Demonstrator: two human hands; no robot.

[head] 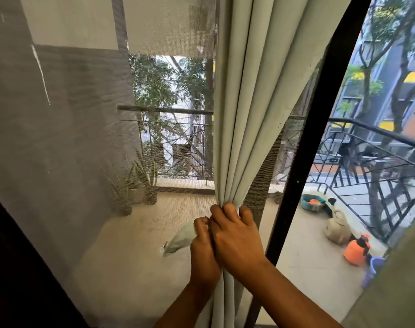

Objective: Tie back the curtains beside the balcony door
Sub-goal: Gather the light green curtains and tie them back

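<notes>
Curtain (244, 114) bunched: right hand (235, 237) fingers clenched round it, left hand (203, 242) pinching tieback (180, 240).

The curtain (244, 114) at frame centre is smooth, matt pale-green cloth. Left of it hangs a fine grey mesh screen (59, 138). The door frame (306, 138) looks matt black metal; lower right, an orange sprayer (355, 249) is glossy plastic.

Light: soft daylight from the balcony, interior edges dark.
Quality: wide-angle bending at edges; mesh hazes the left.
</notes>
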